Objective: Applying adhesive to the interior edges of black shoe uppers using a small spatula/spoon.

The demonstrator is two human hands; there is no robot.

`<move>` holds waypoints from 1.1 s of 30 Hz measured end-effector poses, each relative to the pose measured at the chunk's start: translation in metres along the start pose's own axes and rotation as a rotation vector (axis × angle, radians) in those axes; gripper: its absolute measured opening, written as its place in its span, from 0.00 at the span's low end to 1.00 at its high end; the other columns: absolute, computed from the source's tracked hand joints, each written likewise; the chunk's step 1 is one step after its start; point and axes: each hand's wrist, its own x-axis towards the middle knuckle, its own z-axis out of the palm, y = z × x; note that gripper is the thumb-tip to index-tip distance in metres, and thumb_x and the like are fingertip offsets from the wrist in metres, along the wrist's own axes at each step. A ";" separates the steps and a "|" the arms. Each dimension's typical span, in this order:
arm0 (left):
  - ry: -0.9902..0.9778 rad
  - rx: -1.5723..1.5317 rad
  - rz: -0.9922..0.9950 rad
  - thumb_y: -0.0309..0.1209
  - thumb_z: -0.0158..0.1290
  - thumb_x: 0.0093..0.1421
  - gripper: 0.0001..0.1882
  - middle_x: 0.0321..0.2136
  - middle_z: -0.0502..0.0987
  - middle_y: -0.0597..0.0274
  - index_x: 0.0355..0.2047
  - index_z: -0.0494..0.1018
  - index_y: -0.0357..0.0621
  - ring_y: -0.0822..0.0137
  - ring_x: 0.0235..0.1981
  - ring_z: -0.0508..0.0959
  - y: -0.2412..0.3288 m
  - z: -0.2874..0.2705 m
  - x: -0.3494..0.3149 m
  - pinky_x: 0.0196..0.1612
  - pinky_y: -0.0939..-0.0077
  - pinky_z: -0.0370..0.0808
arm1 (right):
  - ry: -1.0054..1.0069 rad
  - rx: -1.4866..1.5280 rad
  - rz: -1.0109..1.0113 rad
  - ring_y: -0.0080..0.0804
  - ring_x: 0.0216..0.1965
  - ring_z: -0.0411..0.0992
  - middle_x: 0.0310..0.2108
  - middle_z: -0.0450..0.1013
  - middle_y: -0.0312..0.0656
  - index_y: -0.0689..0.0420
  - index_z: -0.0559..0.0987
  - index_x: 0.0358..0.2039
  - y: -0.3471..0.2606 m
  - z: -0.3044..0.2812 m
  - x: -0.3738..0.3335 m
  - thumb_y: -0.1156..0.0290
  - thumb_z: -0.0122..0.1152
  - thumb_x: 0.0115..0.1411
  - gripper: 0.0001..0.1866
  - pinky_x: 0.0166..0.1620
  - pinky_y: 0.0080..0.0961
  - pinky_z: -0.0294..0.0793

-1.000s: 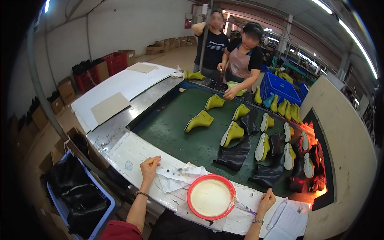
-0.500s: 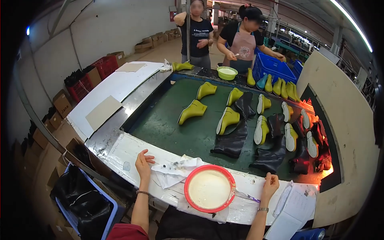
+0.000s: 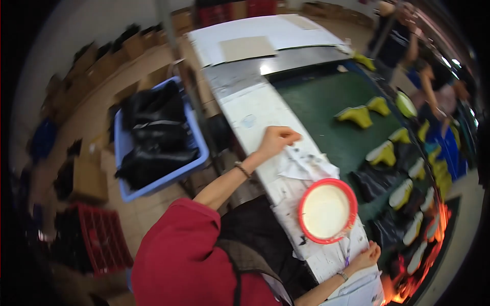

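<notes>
My left hand (image 3: 277, 141) is over the white worktop beside a stained white cloth (image 3: 308, 164); its fingers are pressed together, and anything between them is too small to make out. A red-rimmed bowl (image 3: 353, 203) of creamy white liquid (image 3: 325, 211) stands between my hands. Near it, my right hand (image 3: 365, 256) rests low by the worktop's edge with curled fingers, close to a purple-handled brush (image 3: 347, 259). What it may grip is hidden. Yellow-green boot forms (image 3: 356, 117) and dark boot uppers (image 3: 375, 181) lie on the green belt (image 3: 316, 99).
A blue crate (image 3: 166, 179) of black boots stands left of the worktop (image 3: 247, 122). Below it is a red crate (image 3: 102, 239); cardboard boxes (image 3: 89, 178) line the floor. Papers (image 3: 357, 293) lie by my right wrist. Two people work at the far right, near a glowing orange heater opening (image 3: 443, 224).
The view has swung left and tilted, bringing in the blue crate and my red sleeve. My left hand's fingers, spread before, are now closed together beside the cloth.
</notes>
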 end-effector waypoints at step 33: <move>-0.310 1.591 -0.779 0.30 0.73 0.41 0.29 0.43 0.85 0.57 0.48 0.83 0.52 0.55 0.48 0.82 0.150 -0.305 -0.196 0.54 0.54 0.72 | -0.148 -0.045 0.000 0.11 0.21 0.59 0.29 0.76 0.28 0.58 0.81 0.48 -0.027 0.010 -0.013 0.60 0.60 0.71 0.15 0.24 0.11 0.56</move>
